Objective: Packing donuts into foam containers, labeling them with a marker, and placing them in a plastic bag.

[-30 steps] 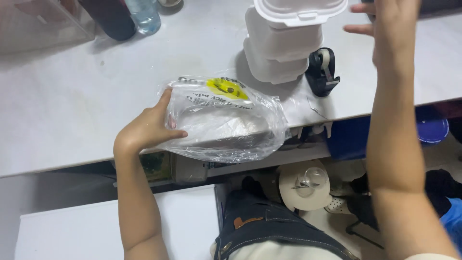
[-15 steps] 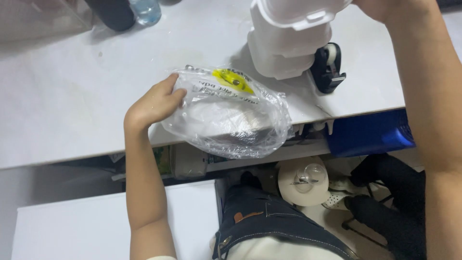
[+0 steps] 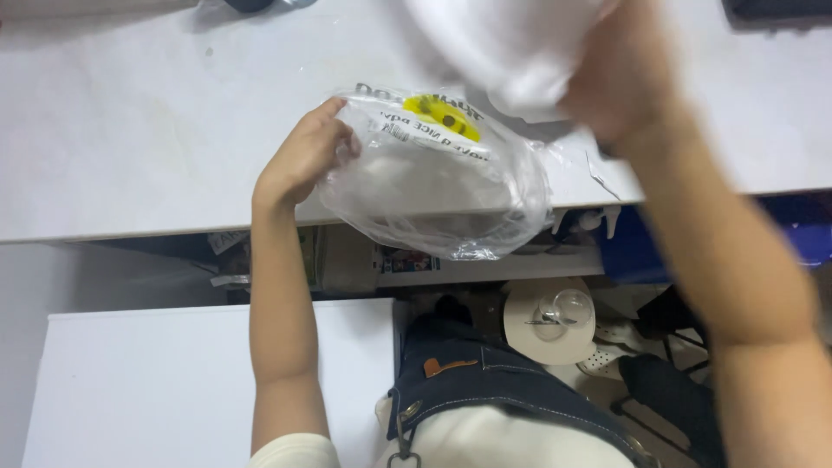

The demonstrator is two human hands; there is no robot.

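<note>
Fingers of the left hand (image 3: 303, 160) pinch the clear bag (image 3: 438, 186) so it stays on the table (image 3: 130, 130); the right hand (image 3: 624, 74) grips something white and blurry, maybe a foam box (image 3: 511, 43).

Clear plastic bag (image 3: 438, 186) overhanging the near tabletop (image 3: 130, 130) edge, yellow oval label (image 3: 440, 117) on its far side, white blurred container (image 3: 511, 48) far right

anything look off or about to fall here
The clear plastic bag with a yellow label hangs partly over the white table's front edge, steadied only by the left hand. Nothing looks spilled or torn.
</note>
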